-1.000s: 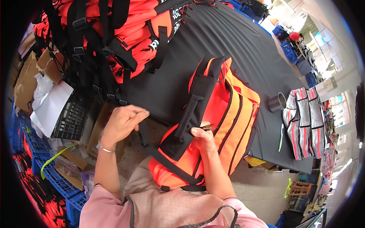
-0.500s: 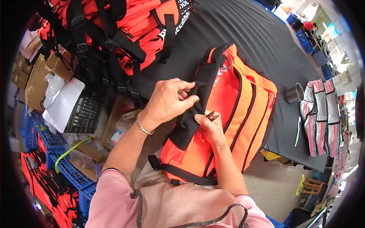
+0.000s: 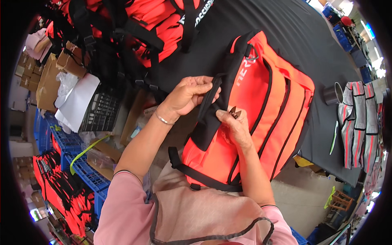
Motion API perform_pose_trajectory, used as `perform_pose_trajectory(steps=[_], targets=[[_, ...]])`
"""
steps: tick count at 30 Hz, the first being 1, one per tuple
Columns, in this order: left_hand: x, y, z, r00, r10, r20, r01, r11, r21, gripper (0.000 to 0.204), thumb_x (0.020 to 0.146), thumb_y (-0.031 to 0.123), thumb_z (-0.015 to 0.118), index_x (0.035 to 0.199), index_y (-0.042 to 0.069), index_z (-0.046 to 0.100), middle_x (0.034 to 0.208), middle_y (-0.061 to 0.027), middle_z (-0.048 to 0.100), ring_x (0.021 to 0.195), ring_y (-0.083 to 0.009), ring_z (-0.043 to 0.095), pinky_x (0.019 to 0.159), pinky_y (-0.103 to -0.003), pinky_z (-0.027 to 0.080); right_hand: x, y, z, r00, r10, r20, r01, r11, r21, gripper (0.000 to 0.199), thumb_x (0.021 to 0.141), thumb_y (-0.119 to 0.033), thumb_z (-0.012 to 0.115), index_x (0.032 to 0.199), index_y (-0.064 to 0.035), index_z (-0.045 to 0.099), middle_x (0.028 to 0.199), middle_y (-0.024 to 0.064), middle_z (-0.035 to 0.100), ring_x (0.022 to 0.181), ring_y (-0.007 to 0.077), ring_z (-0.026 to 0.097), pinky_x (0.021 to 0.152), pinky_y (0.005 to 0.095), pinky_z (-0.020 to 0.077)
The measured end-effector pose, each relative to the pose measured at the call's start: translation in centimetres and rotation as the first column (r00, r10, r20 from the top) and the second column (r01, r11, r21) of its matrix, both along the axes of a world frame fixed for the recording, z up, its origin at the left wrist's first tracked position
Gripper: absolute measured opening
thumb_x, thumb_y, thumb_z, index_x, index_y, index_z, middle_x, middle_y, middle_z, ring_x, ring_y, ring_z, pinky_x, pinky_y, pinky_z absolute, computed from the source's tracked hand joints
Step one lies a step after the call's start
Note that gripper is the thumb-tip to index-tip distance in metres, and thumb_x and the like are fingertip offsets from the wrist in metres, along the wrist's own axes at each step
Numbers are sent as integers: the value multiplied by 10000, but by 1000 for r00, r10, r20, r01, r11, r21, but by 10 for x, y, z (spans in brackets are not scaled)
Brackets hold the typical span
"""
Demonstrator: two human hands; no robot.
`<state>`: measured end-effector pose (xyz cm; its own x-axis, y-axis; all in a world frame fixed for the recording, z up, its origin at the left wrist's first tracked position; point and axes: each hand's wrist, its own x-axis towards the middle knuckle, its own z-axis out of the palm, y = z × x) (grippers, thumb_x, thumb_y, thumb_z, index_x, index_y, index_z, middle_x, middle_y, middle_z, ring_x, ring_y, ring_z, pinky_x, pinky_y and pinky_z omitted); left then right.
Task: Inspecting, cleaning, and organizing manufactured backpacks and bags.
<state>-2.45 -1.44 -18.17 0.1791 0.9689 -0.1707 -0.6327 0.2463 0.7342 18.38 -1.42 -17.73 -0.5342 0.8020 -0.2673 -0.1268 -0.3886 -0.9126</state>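
Note:
A bright orange bag [image 3: 255, 102] with black zips and piping lies tilted on the near part of the table and against my lap. Along its left side runs a black fabric flap [image 3: 209, 132]. My left hand [image 3: 183, 97] pinches the upper edge of this flap between thumb and fingers, lifting it into a fold. Closed on the flap's right edge is my right hand [image 3: 237, 130], its thumb pressed on the black cloth. The dark points of small thread snips [image 3: 234, 112] stick out of that hand; their handles are hidden in the palm.
Red and black bags with straps [image 3: 161, 38] are heaped at the far left of the black-covered table [image 3: 253, 18]. To the right stand a metal cup [image 3: 334, 94], a thin green tool [image 3: 334, 137] and grey striped bags [image 3: 359, 126]. A black crate [image 3: 98, 116] and blue crates [image 3: 87, 173] stand left.
My left fingers have turned and now grip the flap's edge, raising a fold. My right thumb still presses the flap. The whole view has shifted slightly, with the bag appearing further right.

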Motion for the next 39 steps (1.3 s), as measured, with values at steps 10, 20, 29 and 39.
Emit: perform_pose_trajectory(steps=[10, 20, 29, 39], targets=[[14, -19, 0, 986, 159, -48, -159, 987, 3, 270, 949, 111, 637, 1166, -43, 591, 1019, -97, 681, 906, -154, 673, 831, -274, 558, -5, 2, -4, 1000, 2, 1, -2, 999, 42, 307, 897, -94, 636, 631, -75, 484, 625, -76, 449, 581, 12, 412, 526, 231, 322], [43, -91, 3, 696, 415, -586, -422, 897, 134, 203, 894, 97, 708, 1031, -44, 658, 884, -35, 682, 829, -74, 631, 726, -239, 533, -18, -3, -17, 984, -181, 9, 176, 969, 173, 116, 882, -70, 634, 789, -18, 587, 785, -31, 550, 731, 64, 508, 693, 208, 413], [59, -77, -5, 890, 365, 272, -349, 931, -106, 166, 939, 266, 661, 984, 106, 666, 887, 80, 592, 795, -27, 491, 727, -195, 411, -22, -1, 5, 980, -104, -167, 137, 970, 200, 119, 913, -84, 621, 800, -46, 617, 720, -43, 557, 636, 69, 505, 625, 218, 415], [-2, -54, -38, 647, 548, -531, -574, 808, 135, 290, 954, 269, 613, 994, -10, 683, 821, 4, 648, 767, -59, 550, 704, -239, 459, -25, 3, 9, 998, -38, 56, 27, 982, 188, 124, 974, -147, 603, 899, -49, 617, 702, -82, 461, 573, 13, 366, 512, 194, 269]])
